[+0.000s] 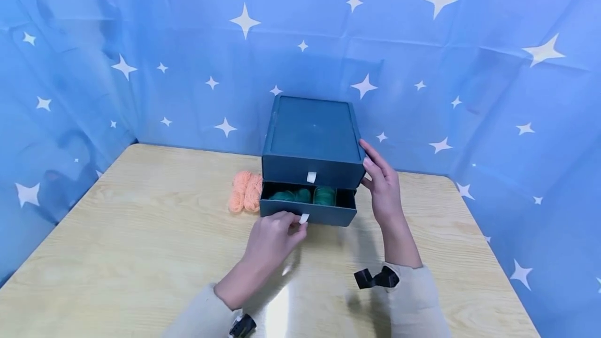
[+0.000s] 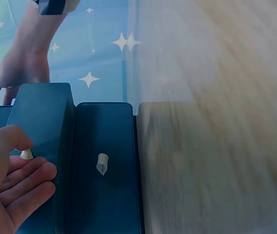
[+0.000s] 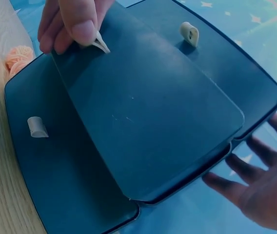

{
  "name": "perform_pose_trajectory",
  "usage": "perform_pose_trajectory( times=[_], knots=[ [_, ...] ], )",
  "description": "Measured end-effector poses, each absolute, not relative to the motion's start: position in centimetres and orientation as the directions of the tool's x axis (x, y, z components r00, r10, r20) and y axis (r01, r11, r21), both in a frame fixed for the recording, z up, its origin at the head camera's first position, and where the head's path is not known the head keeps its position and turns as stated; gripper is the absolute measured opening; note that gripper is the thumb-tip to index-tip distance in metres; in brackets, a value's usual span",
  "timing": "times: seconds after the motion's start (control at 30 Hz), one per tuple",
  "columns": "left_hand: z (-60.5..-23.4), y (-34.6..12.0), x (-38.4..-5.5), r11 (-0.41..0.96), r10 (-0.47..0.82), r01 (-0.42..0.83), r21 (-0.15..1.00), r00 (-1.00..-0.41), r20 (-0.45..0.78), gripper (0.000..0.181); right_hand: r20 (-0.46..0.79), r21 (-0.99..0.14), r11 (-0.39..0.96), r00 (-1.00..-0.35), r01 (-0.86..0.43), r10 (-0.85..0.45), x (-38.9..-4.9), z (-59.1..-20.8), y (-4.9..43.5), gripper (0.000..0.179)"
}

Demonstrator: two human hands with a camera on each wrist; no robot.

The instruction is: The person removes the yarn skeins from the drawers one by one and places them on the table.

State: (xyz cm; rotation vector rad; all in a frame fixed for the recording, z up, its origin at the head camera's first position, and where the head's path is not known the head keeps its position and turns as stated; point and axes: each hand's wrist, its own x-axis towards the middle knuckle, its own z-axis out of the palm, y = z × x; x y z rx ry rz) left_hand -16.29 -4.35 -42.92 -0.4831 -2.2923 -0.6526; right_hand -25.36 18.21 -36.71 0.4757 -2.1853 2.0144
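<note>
A dark blue drawer box (image 1: 312, 129) stands against the curtain, its middle drawer (image 1: 328, 216) pulled partway out. Inside that drawer lie dark green yarn bundles (image 1: 324, 196). My left hand (image 1: 277, 236) pinches the drawer's white pull tab (image 1: 304, 218) between thumb and fingers. In the right wrist view the same tab (image 3: 99, 43) sticks out from under the left thumb. My right hand (image 1: 386, 192) rests along the box's right side with its fingers spread; in the right wrist view those fingers (image 3: 226, 187) touch the side edge.
Beside the box, on its left, lie peach yarn skeins (image 1: 245, 192) on the wooden table (image 1: 141, 233). A blue curtain with white stars (image 1: 188, 56) hangs behind and at both sides. The top drawer (image 3: 216, 63) and the bottom drawer (image 3: 60, 156) are closed.
</note>
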Motion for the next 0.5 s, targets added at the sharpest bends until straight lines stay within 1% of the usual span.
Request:
perform_pose_trajectory(
  times=[0.1,0.2,0.5],
  knots=[
    [-42.7,-4.5,-16.0,0.798,0.157,0.505,0.329,-0.701,0.695,0.009,0.317,-0.944,0.051,-0.939,-0.326,-0.135,-25.5,-36.7,18.2,0.046],
    [-42.8,-4.6,-15.3,0.789,0.164,0.516,0.334,-0.700,0.695,0.011,0.312,-0.945,0.054,-0.940,-0.322,-0.135,-25.4,-36.8,18.2,0.047],
    [-43.2,-4.5,-13.7,0.781,0.174,0.543,0.308,-0.663,0.729,0.015,0.312,-0.945,0.053,-0.940,-0.321,-0.138,-25.4,-36.8,18.4,0.047]
  ],
)
